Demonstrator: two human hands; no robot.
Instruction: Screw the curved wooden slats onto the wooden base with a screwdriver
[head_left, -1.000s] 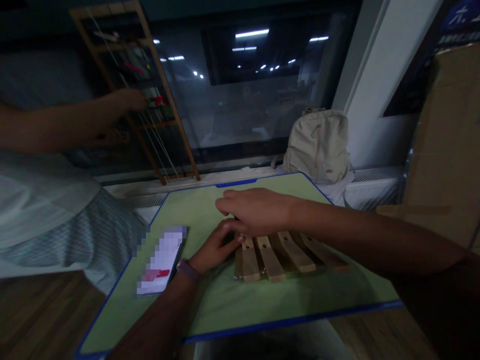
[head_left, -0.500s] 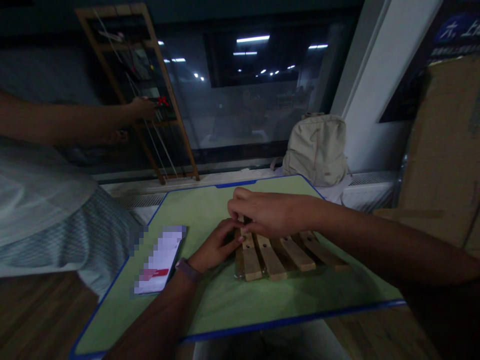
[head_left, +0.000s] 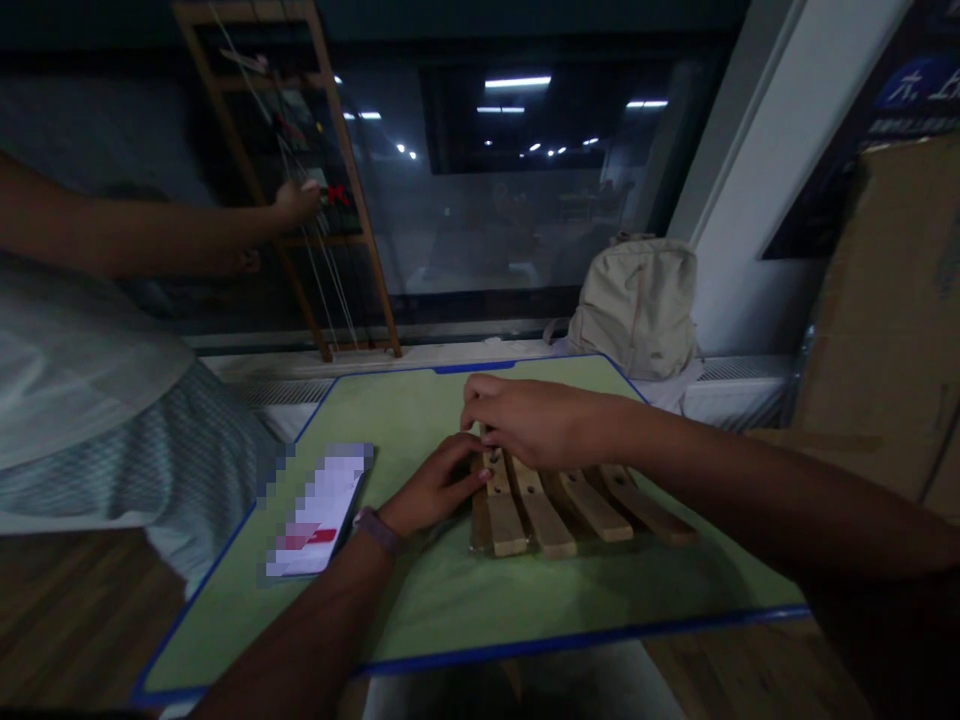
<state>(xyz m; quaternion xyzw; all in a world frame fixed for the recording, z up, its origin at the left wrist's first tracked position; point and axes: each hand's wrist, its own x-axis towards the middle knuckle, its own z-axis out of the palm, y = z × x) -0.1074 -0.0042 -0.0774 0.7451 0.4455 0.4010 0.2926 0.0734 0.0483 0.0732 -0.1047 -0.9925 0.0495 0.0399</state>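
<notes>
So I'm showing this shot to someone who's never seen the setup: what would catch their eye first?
Probably the two hands meeting mid-mat: the left hand and right hand both rest on the far ends of a row of wooden slats lying on the green mat. Next, a co-worker's hand at upper left reaches to a tall wooden frame with strings, leaning at the window.

Dim rm: dark window w/ ceiling-light reflections, prob. wood floor.
</notes>
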